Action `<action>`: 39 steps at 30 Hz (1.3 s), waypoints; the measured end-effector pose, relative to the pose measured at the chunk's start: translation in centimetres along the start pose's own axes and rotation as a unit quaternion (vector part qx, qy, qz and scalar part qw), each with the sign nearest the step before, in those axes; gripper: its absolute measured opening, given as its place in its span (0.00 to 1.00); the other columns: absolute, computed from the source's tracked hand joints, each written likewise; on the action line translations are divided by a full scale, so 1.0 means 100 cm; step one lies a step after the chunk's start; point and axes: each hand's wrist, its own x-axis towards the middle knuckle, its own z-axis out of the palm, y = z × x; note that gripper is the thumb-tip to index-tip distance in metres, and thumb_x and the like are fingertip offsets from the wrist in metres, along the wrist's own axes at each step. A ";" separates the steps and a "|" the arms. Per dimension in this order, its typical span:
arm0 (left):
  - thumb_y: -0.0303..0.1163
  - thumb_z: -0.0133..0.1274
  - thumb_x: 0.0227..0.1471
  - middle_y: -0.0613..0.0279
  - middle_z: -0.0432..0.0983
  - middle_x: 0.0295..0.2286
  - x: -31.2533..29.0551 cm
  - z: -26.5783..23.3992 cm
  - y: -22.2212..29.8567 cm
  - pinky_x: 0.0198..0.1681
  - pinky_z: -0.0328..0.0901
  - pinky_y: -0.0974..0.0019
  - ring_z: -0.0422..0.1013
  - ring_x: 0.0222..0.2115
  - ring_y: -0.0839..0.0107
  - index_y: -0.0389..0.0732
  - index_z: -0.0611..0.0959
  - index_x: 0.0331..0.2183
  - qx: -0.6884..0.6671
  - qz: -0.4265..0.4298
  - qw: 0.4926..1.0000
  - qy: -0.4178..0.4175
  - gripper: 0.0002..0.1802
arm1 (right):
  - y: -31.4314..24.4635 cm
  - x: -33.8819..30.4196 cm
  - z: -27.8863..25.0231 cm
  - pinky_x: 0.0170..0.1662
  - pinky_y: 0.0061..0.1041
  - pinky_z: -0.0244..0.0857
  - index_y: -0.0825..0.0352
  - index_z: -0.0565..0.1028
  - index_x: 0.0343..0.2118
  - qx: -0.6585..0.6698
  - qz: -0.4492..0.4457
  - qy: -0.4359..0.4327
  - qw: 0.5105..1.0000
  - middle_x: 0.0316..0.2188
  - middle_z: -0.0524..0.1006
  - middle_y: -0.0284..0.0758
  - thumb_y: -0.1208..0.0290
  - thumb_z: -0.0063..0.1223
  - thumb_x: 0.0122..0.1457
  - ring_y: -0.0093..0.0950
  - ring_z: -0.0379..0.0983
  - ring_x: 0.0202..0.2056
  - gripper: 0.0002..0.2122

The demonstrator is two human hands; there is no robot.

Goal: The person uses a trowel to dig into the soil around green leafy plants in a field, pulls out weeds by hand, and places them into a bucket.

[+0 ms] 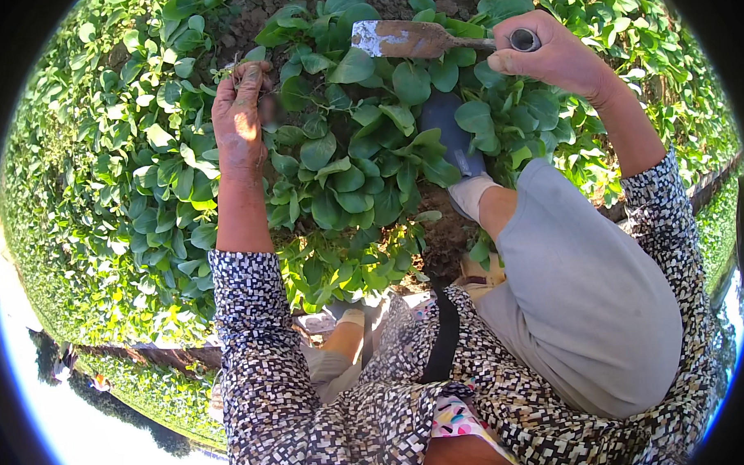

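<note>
My right hand is wrapped round the handle of a small hand trowel. Its flat blade, partly rusty and partly pale, points left above the leaves. Farther left, my left hand is closed, with thumb and fingers pinched on a small green sprig whose lower part the fingers hide. Broad-leaved green plants grow densely between and below the two hands. Dark bare soil shows just beyond my left fingers.
My bent leg in grey trousers takes up the right side, and a dark shoe stands among the plants. More leafy plants spread to the left. Brown soil shows near my foot.
</note>
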 end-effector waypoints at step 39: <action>0.33 0.48 0.60 0.69 0.67 0.23 -0.048 0.002 0.013 0.19 0.57 0.74 0.59 0.20 0.82 0.39 0.77 0.43 -0.055 -0.201 0.968 -0.139 0.12 | -0.032 -0.002 0.050 0.27 0.36 0.61 0.66 0.70 0.17 -0.259 -0.141 -0.071 0.953 0.15 0.68 0.40 0.70 0.53 0.43 0.40 0.68 0.21 0.07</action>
